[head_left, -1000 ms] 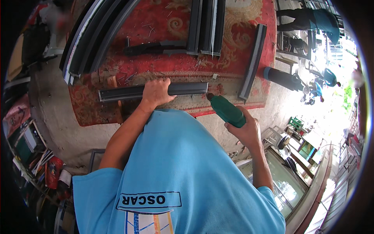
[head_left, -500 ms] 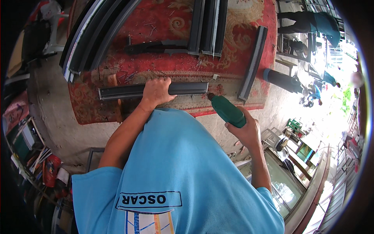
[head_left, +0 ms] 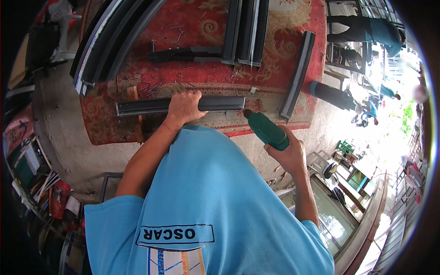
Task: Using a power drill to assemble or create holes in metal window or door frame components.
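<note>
My left hand (head_left: 185,107) is closed over the middle of a short dark grey metal profile (head_left: 146,106), which lies crosswise near the close edge of a red patterned carpet (head_left: 201,75). In my right hand (head_left: 292,153) is a green power drill (head_left: 268,130), its dark nose pointing at the profile's right end. Whether the nose touches the profile I cannot tell; a small gap seems to show. A wooden strip (head_left: 133,94) runs partly beneath the profile's left part.
Long dark profiles (head_left: 137,32) lie at the far left, more profiles (head_left: 245,32) at the top middle. Another short profile (head_left: 298,75) slants on the right. Offcuts and screws litter the carpet. A dark cylinder (head_left: 327,91) stands beyond its right edge. A person (head_left: 373,30) bends at upper right.
My hands, the profile and the drill stay almost exactly where they were. The person at upper right has shifted slightly.
</note>
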A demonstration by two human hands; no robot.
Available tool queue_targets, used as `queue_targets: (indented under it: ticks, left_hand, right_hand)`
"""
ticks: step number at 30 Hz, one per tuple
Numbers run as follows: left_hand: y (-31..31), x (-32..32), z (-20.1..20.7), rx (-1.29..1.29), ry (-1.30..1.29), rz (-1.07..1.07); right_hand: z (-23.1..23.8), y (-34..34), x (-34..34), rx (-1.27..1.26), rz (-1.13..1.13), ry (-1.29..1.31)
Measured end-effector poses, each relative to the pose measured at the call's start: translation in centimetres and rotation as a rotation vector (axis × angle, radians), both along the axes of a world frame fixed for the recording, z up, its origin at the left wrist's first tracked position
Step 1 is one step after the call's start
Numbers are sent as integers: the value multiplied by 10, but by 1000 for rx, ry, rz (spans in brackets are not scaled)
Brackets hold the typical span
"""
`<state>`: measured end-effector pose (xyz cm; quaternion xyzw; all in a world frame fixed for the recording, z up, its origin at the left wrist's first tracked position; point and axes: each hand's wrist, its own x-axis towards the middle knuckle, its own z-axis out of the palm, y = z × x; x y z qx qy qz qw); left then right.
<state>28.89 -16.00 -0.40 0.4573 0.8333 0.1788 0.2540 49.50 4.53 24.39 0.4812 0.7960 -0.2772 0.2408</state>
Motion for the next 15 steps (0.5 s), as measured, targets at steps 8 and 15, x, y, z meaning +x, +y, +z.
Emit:
queue_targets:
  ticks: [8,15]
  left_hand:
    - [-1,0,-1,18,9,-1]
    - [-1,0,1,24,6,-3]
  right_hand:
    - [0,0,2,6,9,5]
    - [0,-6,2,9,-6,24]
